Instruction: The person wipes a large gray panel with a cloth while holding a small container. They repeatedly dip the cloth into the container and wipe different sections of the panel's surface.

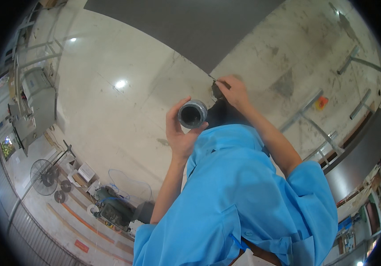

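My left hand (179, 139) is wrapped round a dark, round, open-topped can (204, 107) with a greyish rim. The can's inside looks dark, and what it contains I cannot make out. Ahead and to the right, my right hand (236, 94) is closed in a pinch on a thin stick-like tool (212, 76). The tool's tip is at or very near the near corner of a large dark grey sheet (195, 31); whether they touch is unclear. Below my right fingers are my dark shoe and trouser leg, partly hidden.
Metal frame legs (303, 111) stand on the pale floor to the right, beside a small orange-red object (321, 103). A standing fan (44, 177) and a green machine (114, 208) are at the lower left. A grey cabinet-like machine (39, 95) stands far left.
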Available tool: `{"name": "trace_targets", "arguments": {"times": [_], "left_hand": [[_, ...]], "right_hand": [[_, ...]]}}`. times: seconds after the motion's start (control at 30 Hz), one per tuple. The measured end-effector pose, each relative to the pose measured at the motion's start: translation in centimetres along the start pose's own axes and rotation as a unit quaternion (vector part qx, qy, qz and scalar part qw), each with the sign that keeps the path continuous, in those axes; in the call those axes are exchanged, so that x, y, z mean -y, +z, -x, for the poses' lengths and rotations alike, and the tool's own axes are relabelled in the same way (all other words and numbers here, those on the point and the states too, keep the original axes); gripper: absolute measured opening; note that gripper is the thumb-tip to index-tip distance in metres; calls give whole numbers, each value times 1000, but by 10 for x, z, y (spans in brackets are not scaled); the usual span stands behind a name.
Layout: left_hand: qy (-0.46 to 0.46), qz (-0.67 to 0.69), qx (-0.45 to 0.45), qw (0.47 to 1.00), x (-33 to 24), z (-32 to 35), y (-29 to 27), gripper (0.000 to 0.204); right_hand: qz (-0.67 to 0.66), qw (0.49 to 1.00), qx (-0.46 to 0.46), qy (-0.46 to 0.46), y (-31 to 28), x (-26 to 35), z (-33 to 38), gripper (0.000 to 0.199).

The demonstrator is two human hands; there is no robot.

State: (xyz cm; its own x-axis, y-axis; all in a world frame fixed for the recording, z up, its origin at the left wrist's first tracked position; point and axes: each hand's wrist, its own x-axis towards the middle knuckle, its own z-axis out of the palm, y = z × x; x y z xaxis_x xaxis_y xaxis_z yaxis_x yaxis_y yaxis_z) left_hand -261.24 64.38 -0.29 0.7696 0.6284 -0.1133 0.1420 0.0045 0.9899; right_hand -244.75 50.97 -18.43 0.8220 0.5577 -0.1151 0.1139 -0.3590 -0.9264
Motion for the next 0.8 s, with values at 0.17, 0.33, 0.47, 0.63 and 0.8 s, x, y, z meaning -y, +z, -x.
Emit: {"name": "trace_targets", "arguments": {"times": [0.17,0.33,0.47,0.63,0.8], "left_hand": [[-5,4,-15,1000,4,4,-6,88],[0,5,-15,1000,12,7,-11,87],[-1,9,-15,1000,13,11,-13,85],[8,10,-11,1000,14,11,-16,85],[11,16,-8,1000,15,11,-17,84]], "right_hand": [[-30,996,-83,28,3,0,-1,14],[18,999,-27,-19,3,1,-5,15],[-23,995,-89,50,5,4,-7,14],[3,998,-55,-8,8,5,-7,14],[-3,995,-105,1,13,4,-6,12]]}}
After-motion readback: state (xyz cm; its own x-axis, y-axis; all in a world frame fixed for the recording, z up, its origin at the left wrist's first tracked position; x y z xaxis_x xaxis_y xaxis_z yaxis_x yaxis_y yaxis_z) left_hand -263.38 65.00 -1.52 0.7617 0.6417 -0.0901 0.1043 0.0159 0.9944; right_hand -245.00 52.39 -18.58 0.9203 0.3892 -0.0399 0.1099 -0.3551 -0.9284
